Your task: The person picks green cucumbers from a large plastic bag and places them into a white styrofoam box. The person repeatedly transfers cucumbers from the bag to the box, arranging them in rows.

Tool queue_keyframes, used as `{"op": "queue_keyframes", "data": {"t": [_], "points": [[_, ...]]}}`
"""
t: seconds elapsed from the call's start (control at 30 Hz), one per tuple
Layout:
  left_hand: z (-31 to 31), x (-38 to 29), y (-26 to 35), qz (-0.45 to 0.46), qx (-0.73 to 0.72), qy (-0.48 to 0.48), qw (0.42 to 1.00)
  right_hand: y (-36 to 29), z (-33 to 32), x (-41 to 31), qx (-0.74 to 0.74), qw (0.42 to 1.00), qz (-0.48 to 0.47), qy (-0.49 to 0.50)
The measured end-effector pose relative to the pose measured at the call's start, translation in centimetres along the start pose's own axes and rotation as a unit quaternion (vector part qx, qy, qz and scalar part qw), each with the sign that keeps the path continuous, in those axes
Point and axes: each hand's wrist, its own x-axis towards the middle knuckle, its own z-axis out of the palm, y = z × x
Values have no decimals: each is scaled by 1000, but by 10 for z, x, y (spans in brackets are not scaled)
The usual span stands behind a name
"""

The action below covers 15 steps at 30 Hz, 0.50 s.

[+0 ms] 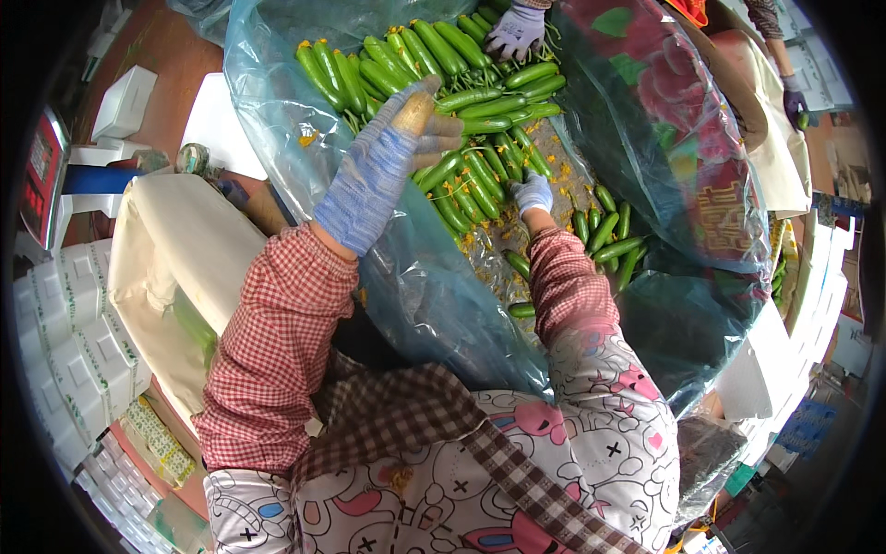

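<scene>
My left hand, in a blue knitted glove with worn, stained fingertips, is raised above the near left side of a heap of small cucumbers; its fingers are spread, and no object shows in it. My right hand, gloved alike, reaches down to the right end of a lower row of cucumbers; its fingertips are partly hidden, so I cannot tell whether it grips one. Loose cucumbers lie to its right. All rest in a large blue plastic liner, among fallen yellow blossoms.
Another person's gloved hand touches the heap's far edge. At far right, a person's gloved hand holds a cucumber. White foam boxes stand at left, near a red scale. A flowered cloth covers the liner's right side.
</scene>
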Motion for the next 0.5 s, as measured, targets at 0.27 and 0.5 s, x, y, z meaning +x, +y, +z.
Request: {"op": "queue_keyframes", "data": {"t": [0.27,0.5], "points": [[2,-9,0,39,13,-6,999,29,-64,-33,155,978,-132,36],[4,-10,-1,48,50,-10,998,87,-142,-45,24,886,-179,-427]]}}
